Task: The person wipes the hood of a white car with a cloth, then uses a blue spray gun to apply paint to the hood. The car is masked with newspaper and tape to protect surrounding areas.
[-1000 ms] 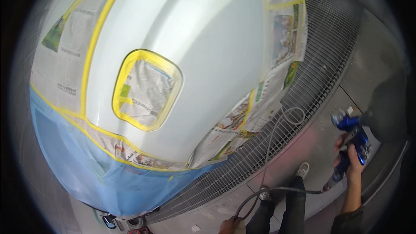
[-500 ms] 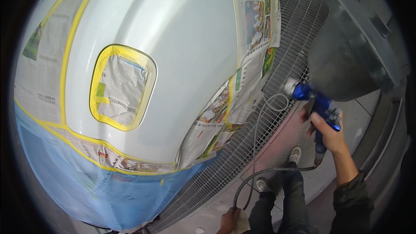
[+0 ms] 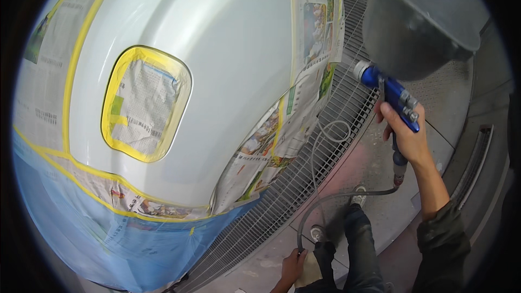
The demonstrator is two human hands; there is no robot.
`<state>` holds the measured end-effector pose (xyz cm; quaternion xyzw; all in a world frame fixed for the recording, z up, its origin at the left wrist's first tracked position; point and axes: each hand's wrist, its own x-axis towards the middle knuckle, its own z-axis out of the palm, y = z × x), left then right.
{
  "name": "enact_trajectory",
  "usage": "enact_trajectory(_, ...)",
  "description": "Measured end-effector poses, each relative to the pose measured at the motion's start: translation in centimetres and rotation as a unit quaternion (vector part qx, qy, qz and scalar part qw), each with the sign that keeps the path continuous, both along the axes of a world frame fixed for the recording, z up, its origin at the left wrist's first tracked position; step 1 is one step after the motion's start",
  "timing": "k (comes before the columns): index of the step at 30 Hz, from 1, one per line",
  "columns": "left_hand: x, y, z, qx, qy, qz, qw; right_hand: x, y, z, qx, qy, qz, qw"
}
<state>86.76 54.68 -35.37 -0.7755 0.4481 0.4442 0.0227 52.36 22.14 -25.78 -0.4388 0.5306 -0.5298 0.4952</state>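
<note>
My right hand [image 3: 407,130] grips a blue spray gun [image 3: 399,100] with a large grey cup [image 3: 415,30] on top and a hose [image 3: 355,192] running from its handle. The nozzle points toward the pale painted car panel [image 3: 233,54], a short distance from its masked right edge. Low in the view, my left hand [image 3: 293,265] is closed on the hose, with a beige cloth [image 3: 310,268] beside it. A fuel flap opening [image 3: 144,103] in the panel is covered with newspaper and yellow tape. Newspaper [image 3: 315,32] and blue sheeting [image 3: 81,222] mask the surrounding bodywork.
A metal floor grating [image 3: 255,222] runs alongside the vehicle under a loop of hose [image 3: 336,130]. My legs and shoes [image 3: 358,195] stand on dusty grey and pinkish floor plates. A metal channel [image 3: 475,163] lies at the far right.
My right hand has raised the spray gun and moved it leftward toward the panel, bringing the cup fully into view. The car sits further left in the picture.
</note>
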Motion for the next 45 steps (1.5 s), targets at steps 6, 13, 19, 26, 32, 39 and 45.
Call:
enact_trajectory(6, 4.0, 3.5, 0.0, 0.036, -0.019, -0.02, 0.999, 3.5, 4.3, 1.1, 0.039, -0.017, 0.092, 0.995)
enact_trajectory(13, 10.7, 8.6, -0.7, 0.027, -0.041, -0.012, 0.999, 10.4, 12.1, 3.1, 0.098, -0.03, 0.143, 0.984)
enact_trajectory(19, 16.6, 12.8, -0.5, -0.038, -0.07, -0.002, 0.997, 17.7, 16.5, 4.8, 0.096, -0.036, 0.327, 0.939)
enact_trajectory(26, 17.4, 12.7, -1.1, -0.115, -0.077, 0.024, 0.99, 19.5, 14.8, 4.6, 0.086, -0.042, 0.362, 0.927)
enact_trajectory(32, 10.1, 7.5, -0.8, -0.179, -0.055, 0.047, 0.981, 14.0, 9.6, 5.4, 0.074, 0.007, 0.188, 0.979)
enact_trajectory(39, 1.0, 1.7, -2.1, -0.143, -0.029, 0.027, 0.989, 4.6, 1.6, 5.2, 0.034, 0.085, 0.087, 0.992)
enact_trajectory(45, -2.5, -0.5, -1.9, -0.149, -0.024, 0.043, 0.988, 1.1, -3.1, 5.0, -0.052, 0.11, -0.056, 0.991)
